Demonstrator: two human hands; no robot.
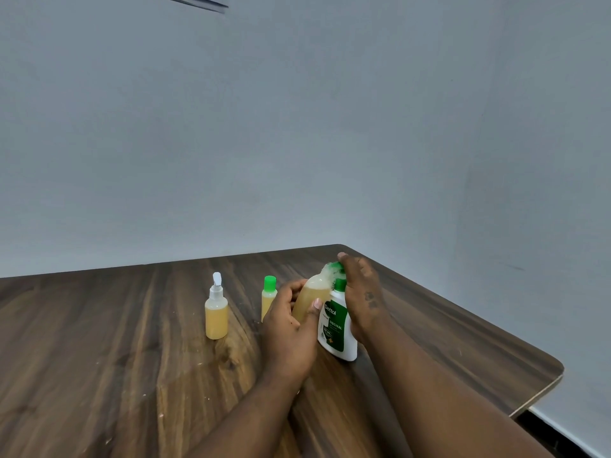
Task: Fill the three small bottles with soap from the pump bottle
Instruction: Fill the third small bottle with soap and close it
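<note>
A small bottle [312,297] was gripped in the curled left hand [291,328]; the pump bottle [337,328] was clasped on top by the right hand's [362,292] bent fingers.

Dark wood-grain table [99,358] with rounded corners, plain grey-blue wall [330,127] behind it

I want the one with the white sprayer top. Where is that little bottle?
In the head view, the spray-top bottle stands upright on the wooden table, left of centre, just left of the green-capped bottle.
</note>
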